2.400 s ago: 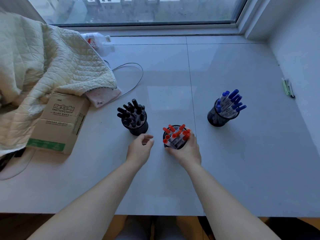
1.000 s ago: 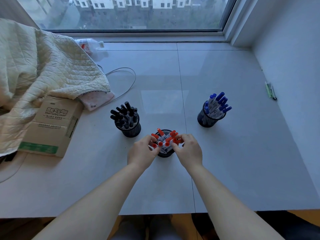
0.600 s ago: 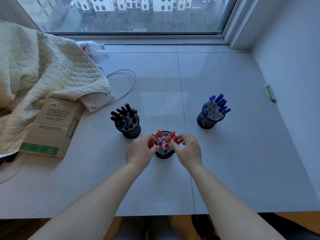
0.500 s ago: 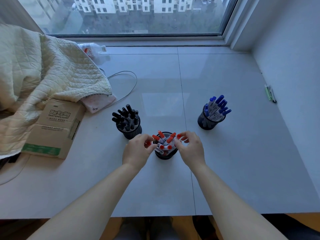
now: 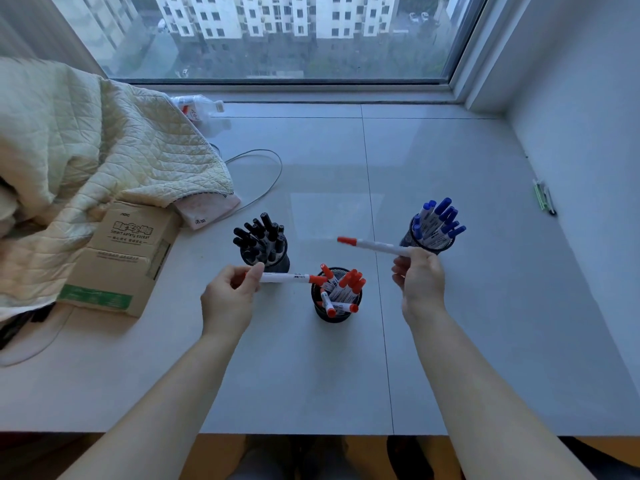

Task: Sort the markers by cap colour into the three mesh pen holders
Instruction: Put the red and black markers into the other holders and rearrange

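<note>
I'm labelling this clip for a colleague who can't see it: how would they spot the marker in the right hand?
Start at the holder of blue-capped markers on the right. Just before it, the right hand holds a white marker lying almost level. Its red cap points left, in mid-air, unlike the left hand's marker.

Pale grey tiled sill surface (image 5: 450, 161) below a window, divided by thin joints. Landmark: the mesh holder of red-capped markers (image 5: 335, 308), standing near the front edge. Behind it to the left, close by, a holder of black-capped markers (image 5: 266, 258); behind it to the right, farther off, a holder of blue-capped markers (image 5: 428, 241). Left of the landmark, a cardboard box (image 5: 121, 258) lies flat, partly under a quilted cream blanket (image 5: 86, 150). Beyond the landmark, a grey cable (image 5: 273, 178) loops out from the blanket; a plastic bottle (image 5: 197, 107) lies at the far left. Far right of the landmark, by the wall, small pens (image 5: 543, 199).
</note>
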